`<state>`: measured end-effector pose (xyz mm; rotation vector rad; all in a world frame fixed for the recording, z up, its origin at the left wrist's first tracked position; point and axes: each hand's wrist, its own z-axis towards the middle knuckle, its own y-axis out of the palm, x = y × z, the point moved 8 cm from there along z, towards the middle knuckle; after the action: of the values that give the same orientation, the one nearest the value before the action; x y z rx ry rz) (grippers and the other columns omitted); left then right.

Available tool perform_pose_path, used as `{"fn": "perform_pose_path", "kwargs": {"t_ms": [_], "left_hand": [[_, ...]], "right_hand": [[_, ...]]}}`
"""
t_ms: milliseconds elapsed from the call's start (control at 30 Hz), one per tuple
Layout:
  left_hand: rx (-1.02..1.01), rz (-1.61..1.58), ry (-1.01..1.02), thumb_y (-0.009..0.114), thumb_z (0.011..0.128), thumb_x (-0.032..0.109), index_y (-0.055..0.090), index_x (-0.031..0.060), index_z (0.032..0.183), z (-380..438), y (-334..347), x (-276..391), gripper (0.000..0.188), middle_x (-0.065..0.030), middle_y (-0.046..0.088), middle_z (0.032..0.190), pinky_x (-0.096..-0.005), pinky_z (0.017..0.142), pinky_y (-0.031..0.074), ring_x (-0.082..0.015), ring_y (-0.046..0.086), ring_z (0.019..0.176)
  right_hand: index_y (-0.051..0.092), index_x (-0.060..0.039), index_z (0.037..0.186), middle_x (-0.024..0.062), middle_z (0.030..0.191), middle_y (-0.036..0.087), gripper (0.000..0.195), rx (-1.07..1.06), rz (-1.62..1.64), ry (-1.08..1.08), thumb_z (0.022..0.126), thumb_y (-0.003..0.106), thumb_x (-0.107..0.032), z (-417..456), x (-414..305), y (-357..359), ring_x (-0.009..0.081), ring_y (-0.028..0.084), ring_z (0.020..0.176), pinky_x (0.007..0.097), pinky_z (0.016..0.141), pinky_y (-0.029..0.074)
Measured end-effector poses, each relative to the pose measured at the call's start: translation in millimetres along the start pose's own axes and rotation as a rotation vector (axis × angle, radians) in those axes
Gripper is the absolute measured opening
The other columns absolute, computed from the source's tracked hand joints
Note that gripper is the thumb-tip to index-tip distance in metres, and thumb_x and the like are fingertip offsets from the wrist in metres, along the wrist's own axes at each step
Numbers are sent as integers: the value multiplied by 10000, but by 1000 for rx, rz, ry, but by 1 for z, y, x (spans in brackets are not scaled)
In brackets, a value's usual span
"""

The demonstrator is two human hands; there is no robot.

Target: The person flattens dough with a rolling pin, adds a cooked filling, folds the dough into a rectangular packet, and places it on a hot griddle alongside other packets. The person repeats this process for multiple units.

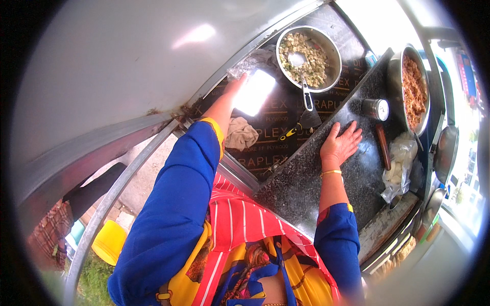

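Observation:
My left hand reaches over the dark plywood worktop, beside a crumpled clear plastic bag. A glaring white rectangular patch meets its fingers; whether this is an object in my grasp or strong light is unclear. My right hand rests palm down with spread fingers on a black speckled stone slab. Just beyond its fingertips lie a metal shaker and a brown wooden rolling pin. A steel pan of chopped filling, with a ladle in it, stands farther back.
A beige cloth and a yellow-handled scraper lie on the plywood. To the right are a steel bowl of reddish filling and a plastic bag of pale pieces. A metal rail curves on the left, with a person's plaid sleeve beyond.

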<state>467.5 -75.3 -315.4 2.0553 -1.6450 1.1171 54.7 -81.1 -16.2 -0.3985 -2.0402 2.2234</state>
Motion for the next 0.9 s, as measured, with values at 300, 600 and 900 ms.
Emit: {"fn": "perform_pose_path", "kwargs": {"t_ms": [300,600,900], "left_hand": [[-43,-116,81,673,865,215,716,70,1005,-33,-3,5,206,-116,730,930,-377,748,562,-259,716,875],[-5,306,-74,758,792,533,703,98,1089,-23,11,25,530,-148,720,1158,-395,897,548,-298,701,1055],[-125,119,62,784,775,455,697,79,1017,18,12,-21,456,-143,720,1127,-381,880,553,-285,703,1028]], "right_hand": [[270,-140,1582,209,1645,212,717,-1,8,8,1015,429,-550,-1,1,-1,399,179,1519,562,1215,163],[260,-146,1586,214,1646,205,732,0,-8,30,1010,424,-568,-1,11,2,402,166,1523,558,1219,153],[252,-149,1589,216,1647,201,735,-1,12,19,1010,425,-567,-1,7,4,401,161,1525,559,1220,146]]}}
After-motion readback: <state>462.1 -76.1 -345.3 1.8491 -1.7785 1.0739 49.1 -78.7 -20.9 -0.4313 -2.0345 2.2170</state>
